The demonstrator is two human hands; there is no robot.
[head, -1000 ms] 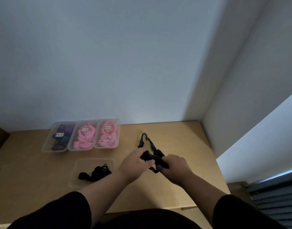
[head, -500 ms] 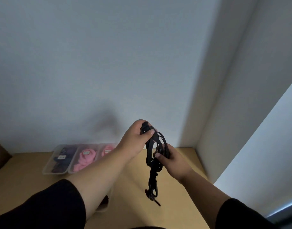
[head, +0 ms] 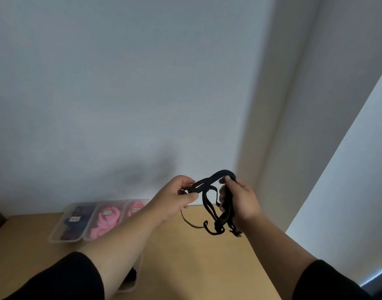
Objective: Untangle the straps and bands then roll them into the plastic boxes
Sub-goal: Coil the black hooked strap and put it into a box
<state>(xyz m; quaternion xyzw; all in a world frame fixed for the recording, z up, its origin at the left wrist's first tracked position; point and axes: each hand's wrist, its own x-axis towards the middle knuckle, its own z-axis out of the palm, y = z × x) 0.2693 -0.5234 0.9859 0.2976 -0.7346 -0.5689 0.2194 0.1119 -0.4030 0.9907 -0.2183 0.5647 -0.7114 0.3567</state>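
Head view: both hands grip black straps (head: pixel 209 202); box labels (head: pixel 107 212) unreadable.

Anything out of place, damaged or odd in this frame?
Nothing damaged. The black strap, held above the table by the left hand and right hand, is still tangled, its loose ends dangling.

Matt black cloth strap (head: pixel 209 204); translucent plastic boxes (head: pixel 77 221) — smooth wooden table (head: pixel 196 260).

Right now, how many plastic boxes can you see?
4: three in a row by the wall, dark box, pink box, pink box; one mostly hidden under the left arm.
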